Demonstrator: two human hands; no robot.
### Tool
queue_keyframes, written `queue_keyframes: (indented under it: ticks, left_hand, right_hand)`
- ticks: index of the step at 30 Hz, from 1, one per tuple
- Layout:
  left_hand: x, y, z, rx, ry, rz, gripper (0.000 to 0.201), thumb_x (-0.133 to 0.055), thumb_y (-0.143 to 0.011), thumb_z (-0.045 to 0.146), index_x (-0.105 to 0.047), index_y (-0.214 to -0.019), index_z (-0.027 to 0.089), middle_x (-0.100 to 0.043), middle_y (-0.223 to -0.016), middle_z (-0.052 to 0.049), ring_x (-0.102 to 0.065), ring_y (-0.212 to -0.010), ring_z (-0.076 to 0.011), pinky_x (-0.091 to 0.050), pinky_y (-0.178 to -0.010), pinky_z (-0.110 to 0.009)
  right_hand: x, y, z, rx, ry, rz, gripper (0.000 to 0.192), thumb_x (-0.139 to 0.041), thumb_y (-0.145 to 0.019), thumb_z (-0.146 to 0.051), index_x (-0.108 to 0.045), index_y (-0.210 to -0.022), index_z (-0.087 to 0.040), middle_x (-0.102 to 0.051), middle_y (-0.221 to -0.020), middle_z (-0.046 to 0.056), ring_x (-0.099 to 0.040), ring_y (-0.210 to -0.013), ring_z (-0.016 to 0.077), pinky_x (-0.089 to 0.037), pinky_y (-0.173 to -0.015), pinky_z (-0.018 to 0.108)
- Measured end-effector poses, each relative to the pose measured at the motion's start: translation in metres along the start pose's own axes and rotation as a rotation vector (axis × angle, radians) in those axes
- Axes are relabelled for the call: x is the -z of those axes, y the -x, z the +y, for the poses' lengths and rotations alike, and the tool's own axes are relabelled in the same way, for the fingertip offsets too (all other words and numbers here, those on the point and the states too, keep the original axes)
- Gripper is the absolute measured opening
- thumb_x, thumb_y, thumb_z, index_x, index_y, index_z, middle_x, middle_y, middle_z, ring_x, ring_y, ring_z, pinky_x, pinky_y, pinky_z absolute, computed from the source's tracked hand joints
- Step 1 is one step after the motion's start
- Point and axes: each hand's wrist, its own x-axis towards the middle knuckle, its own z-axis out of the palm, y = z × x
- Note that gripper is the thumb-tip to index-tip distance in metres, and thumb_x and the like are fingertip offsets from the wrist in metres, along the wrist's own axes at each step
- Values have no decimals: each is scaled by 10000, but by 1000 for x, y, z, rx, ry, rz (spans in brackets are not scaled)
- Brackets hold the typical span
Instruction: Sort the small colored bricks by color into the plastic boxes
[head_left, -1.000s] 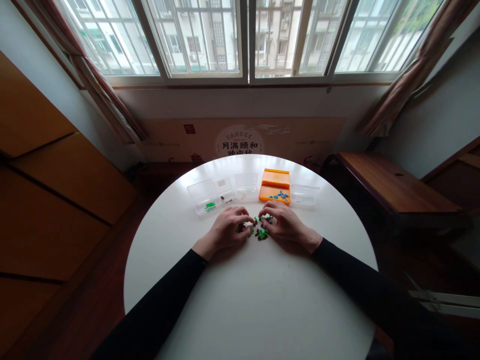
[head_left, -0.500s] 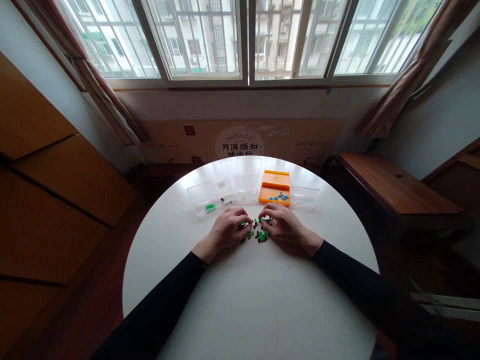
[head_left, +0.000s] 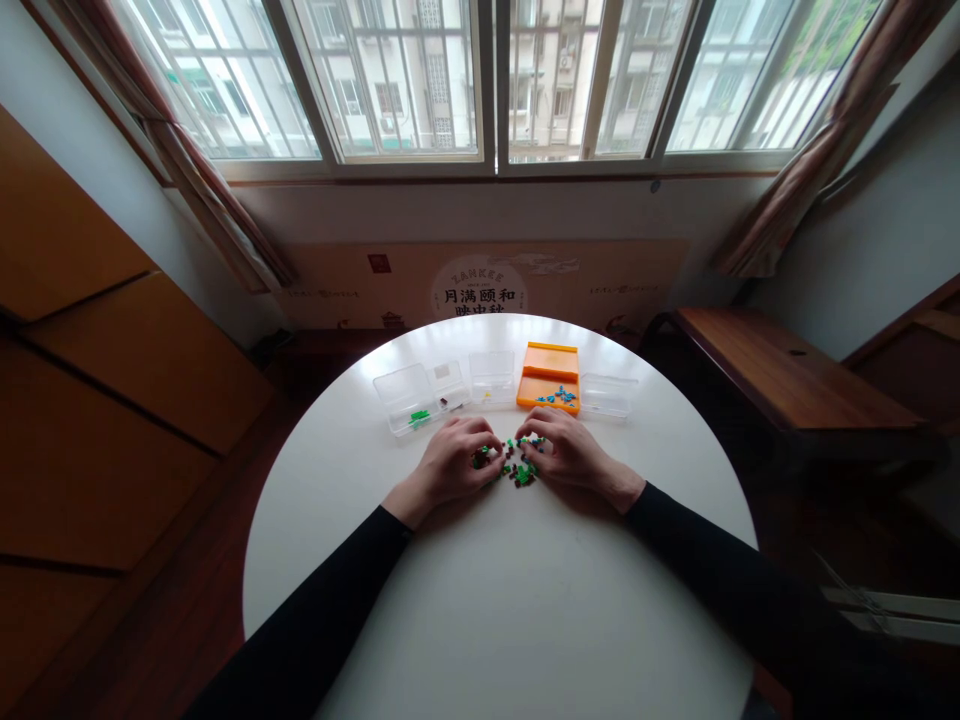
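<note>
A small pile of tiny green, brown and blue toy building bricks [head_left: 524, 475] lies on the white round table between my hands. My left hand [head_left: 466, 455] rests at the left of the pile, thumb and fingers curved around some green and brown bricks, with a gap between the fingertips. Opposite it, my right hand [head_left: 564, 446] curves over the pile's right side, thumb and index apart, bricks showing between them. Whether any single brick is gripped is too small to make out.
Behind the hands stands an open orange box [head_left: 550, 388] with small blue pieces. Left of it are clear plastic boxes, one with green bricks [head_left: 418, 418], and another clear box [head_left: 609, 397] stands at its right. The table's rounded edge [head_left: 517, 316] faces the window wall.
My left hand has closed in slightly, and a few bricks beside its thumb have shifted. My right hand stays almost still.
</note>
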Motion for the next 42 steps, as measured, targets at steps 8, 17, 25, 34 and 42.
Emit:
queue_keyframes:
  ticks: [8,17,25,34,42]
  left_hand:
    - [-1,1,-5,3,12,2,87,-767,-981,272,-839,-934,277,-802,-977,-27,-740,-897,-207,-515,-925,-401]
    - [-2,0,-9,34,75,28,181,-674,-1109,341,-786,-1008,240,-818,-1020,-43,-747,-932,-205,-511,-923,-387]
    - [-4,-2,-9,124,126,130,71,-701,-1036,199,-749,-1001,238,-791,-945,-15,-729,-866,-193,-553,-881,-355]
    - [8,-36,-26,174,-55,183,81,-730,-1052,270,-791,-1004,247,-833,-1006,1,-699,-732,-162,-511,-890,-375]
    - [-1,-58,-45,220,-161,203,156,-743,-1059,308,-848,-960,248,-831,-1045,-38,-699,-760,-187,-488,-901,-401]
  right_hand:
    - [0,0,-1,2,1,4,98,-757,-990,-167,-770,-1032,-255,-742,-1039,59,-707,-967,242,-559,-878,379]
    - [-1,1,1,-18,-8,7,112,-758,-994,-171,-776,-1061,-258,-748,-1050,59,-713,-996,249,-560,-913,392]
    - [0,1,1,-21,-24,30,141,-756,-980,-151,-779,-1074,-254,-749,-1069,60,-718,-997,241,-570,-921,381]
    - [3,0,1,-18,-28,23,151,-746,-976,-139,-771,-1062,-260,-749,-1072,59,-716,-1004,247,-569,-928,386]
    - [6,0,-2,-16,-25,17,139,-746,-983,-136,-769,-1049,-256,-749,-1056,57,-707,-989,245,-561,-928,387]
